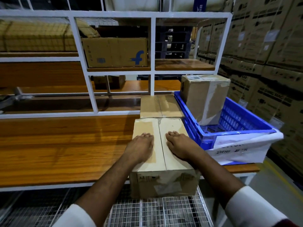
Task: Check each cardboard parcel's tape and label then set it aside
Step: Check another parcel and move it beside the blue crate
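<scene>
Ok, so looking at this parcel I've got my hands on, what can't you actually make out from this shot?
All in the head view:
- Near parcel: the print and label on its front face are too blurred to read.
- Its top seam is partly covered by the left hand and right hand.
- Parcel in the blue crate: the top label is too small to read.
- Second parcel behind: only its top shows.

Two bare forearms in view, left hand & right hand w/o gloves, rings or watch. White sleeves pushed up past wrists. Dark red edge at right cuff.
</scene>
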